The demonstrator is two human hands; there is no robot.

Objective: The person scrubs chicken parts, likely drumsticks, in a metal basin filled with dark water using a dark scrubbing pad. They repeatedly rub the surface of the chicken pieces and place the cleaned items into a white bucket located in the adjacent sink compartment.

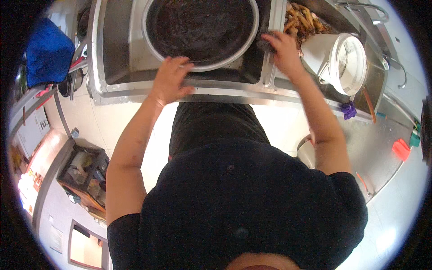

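Note:
A large round pan (220, 66) with a dark inside and a bright metal rim sits in the left basin of a stainless steel sink (216, 91). My left hand (173, 79) is at the pan's near rim, fingertips touching it and thumb spread apart. Over the divider between the basins, my right hand (285, 54) has its fingers on a dark scouring pad (265, 43), blurred and partly covered. That pad is just beyond the pan's right rim.
In the right basin, a white plastic bucket (320, 55) lies tilted beside brown food pieces (305, 21). Faucets (379, 15) line the far right. A purple scrubber (348, 110) hangs at the sink's edge. Red cloth (401, 150) lies on the metal counter (371, 145); blue fabric (49, 54) hangs left.

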